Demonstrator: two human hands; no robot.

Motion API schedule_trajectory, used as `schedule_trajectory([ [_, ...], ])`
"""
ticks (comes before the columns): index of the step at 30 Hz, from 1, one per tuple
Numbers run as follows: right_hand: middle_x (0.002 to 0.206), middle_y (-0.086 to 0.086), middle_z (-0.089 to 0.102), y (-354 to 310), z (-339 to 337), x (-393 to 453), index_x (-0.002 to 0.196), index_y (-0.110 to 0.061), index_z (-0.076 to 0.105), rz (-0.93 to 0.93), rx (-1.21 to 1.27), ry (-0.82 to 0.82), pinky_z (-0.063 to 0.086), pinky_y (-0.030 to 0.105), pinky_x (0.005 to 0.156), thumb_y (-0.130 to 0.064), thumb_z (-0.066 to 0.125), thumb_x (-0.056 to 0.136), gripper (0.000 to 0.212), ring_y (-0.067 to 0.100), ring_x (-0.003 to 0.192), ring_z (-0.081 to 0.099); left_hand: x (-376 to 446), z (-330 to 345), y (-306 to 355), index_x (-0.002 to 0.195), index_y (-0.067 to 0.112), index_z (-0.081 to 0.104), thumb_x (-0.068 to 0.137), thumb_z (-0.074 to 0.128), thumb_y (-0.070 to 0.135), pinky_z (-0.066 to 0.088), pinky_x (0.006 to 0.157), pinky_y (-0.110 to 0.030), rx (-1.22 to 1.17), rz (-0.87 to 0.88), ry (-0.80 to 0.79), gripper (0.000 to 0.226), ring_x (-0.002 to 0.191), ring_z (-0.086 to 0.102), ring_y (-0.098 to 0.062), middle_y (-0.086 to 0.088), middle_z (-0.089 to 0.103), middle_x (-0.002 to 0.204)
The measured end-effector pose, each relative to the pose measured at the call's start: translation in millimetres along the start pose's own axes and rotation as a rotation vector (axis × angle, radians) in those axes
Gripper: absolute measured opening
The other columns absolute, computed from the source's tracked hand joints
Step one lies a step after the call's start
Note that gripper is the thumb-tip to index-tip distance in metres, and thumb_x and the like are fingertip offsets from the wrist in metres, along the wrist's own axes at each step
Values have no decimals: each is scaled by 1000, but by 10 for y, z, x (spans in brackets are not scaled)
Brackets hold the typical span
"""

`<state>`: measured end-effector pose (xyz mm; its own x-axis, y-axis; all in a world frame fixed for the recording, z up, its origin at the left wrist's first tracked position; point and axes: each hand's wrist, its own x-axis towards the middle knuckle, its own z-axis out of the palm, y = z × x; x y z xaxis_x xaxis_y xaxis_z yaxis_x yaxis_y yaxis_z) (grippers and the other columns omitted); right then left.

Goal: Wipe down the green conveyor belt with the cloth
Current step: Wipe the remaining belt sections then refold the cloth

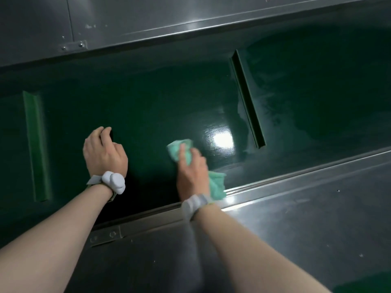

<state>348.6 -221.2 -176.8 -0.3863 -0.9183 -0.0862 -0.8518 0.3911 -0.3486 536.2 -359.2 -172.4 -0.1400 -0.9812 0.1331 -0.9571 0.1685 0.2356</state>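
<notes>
The dark green conveyor belt (148,106) runs across the middle of the view between grey metal side walls. My right hand (191,172) grips a light green cloth (215,185) and holds it down on the belt near the front edge; the cloth shows past my fingers and beside my wrist. My left hand (104,152) rests on the belt to the left, fingers curled under, holding nothing that I can see. Both wrists carry white bands.
Two raised green cleats cross the belt, one at the left (36,144) and one at the right (247,98). A grey metal rail (275,172) borders the belt in front, a grey panel (148,22) behind. A bright light reflection shines on the belt right of the cloth.
</notes>
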Motion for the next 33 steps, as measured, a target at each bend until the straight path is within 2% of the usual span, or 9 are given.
schedule_trajectory([
  [3,132,19,53,-210,54,-190,153,-11,43,-206,9,-135,50,39,73,-7,43,80,73,31,84,51,28,8,85,137,-2,54,96,45,3,41,110,-58,-5,-1,-8,43,133,51,-43,-24,55,142],
  [7,126,24,58,93,-71,-38,147,-6,51,-349,6,-42,51,42,71,2,50,80,67,34,80,51,53,23,140,138,-1,53,96,46,4,40,111,-58,-11,-2,-16,43,134,50,-43,-23,54,143],
  [12,135,29,50,965,-479,393,154,-4,39,60,-164,26,52,45,77,8,60,82,76,43,94,55,63,39,96,139,2,52,96,47,5,39,111,-58,-13,-12,-20,43,134,49,-42,-22,54,144],
  [14,140,29,46,1223,-630,543,154,0,35,148,-261,37,50,42,67,6,58,85,73,39,91,54,80,66,95,138,2,53,95,48,4,39,112,-58,-18,-27,-20,43,135,49,-42,-22,54,144],
  [17,151,27,36,1327,-714,825,156,-2,30,165,-373,-41,41,36,57,1,55,90,71,36,92,54,90,148,95,138,1,54,95,50,3,40,111,-60,-37,-48,-39,43,135,50,-43,-23,54,145],
  [22,159,24,24,1216,-669,1484,159,-1,16,180,-410,-58,47,37,68,-2,41,99,66,36,107,51,117,250,107,135,-2,57,94,51,1,45,102,-60,-39,-43,-25,41,128,52,-48,-27,54,143],
  [27,158,22,26,1061,-615,2143,158,-1,19,216,-317,29,49,40,82,-3,44,97,66,39,114,51,247,310,154,140,1,55,99,48,13,43,106,-59,-13,41,-54,43,134,50,-44,-24,50,149],
  [30,154,18,32,972,-565,2085,158,-5,25,242,-246,111,49,39,87,-6,49,94,68,37,113,51,271,350,199,141,2,55,102,46,20,42,108,-60,-1,35,-67,44,137,48,-44,-23,50,151],
  [33,151,18,37,903,-496,1520,156,-6,30,135,-172,132,51,42,82,-8,54,91,69,37,106,51,260,365,194,142,2,54,103,45,23,40,109,-60,2,33,-80,45,138,46,-45,-23,48,152],
])
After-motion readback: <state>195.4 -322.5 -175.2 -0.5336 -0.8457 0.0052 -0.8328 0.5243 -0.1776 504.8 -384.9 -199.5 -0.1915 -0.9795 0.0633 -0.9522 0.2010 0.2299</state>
